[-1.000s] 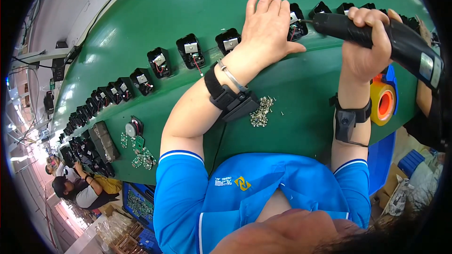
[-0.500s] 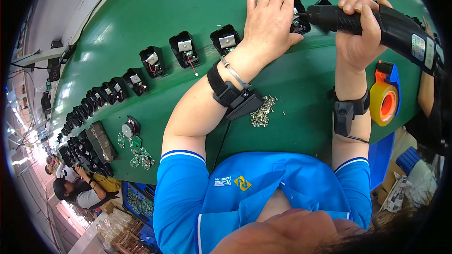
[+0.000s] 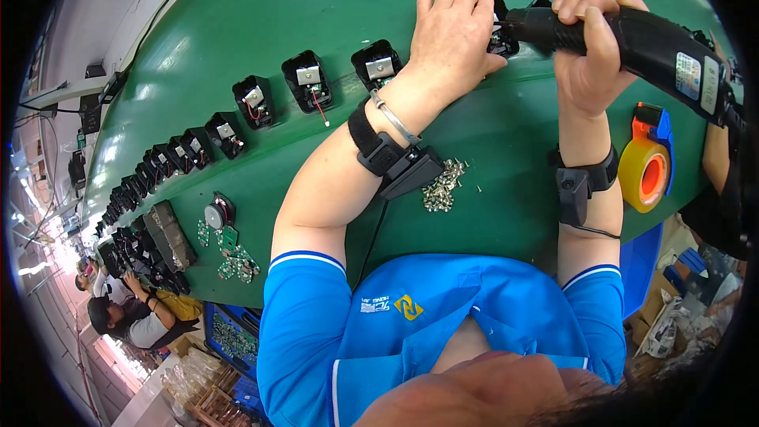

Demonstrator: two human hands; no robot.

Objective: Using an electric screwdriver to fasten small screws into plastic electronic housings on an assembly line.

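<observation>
My right hand (image 3: 589, 55) is wrapped round a black electric screwdriver (image 3: 648, 43), held nearly level with its tip pointing left. That tip meets the open side of a black plastic housing (image 3: 504, 43) with parts inside. My left hand (image 3: 452, 38) grips this housing from the left, thumb on the near side and fingers on the far side, covering much of it. Just left of my left wrist stands another black housing (image 3: 375, 62) with a metal plate inside. A similar housing (image 3: 308, 79), with a red wire hanging out, comes after it.
More housings (image 3: 194, 149) run in a row down the left of the green table (image 3: 506, 150). Loose screws (image 3: 443, 190) lie in a pile near my left forearm. A tape dispenser (image 3: 644, 170) stands at right. Small circuit boards (image 3: 237, 262) and a speaker (image 3: 217, 213) lie at left.
My right hand and the screwdriver have shifted slightly left, towards the housing. My left hand keeps nearly the same place on it.
</observation>
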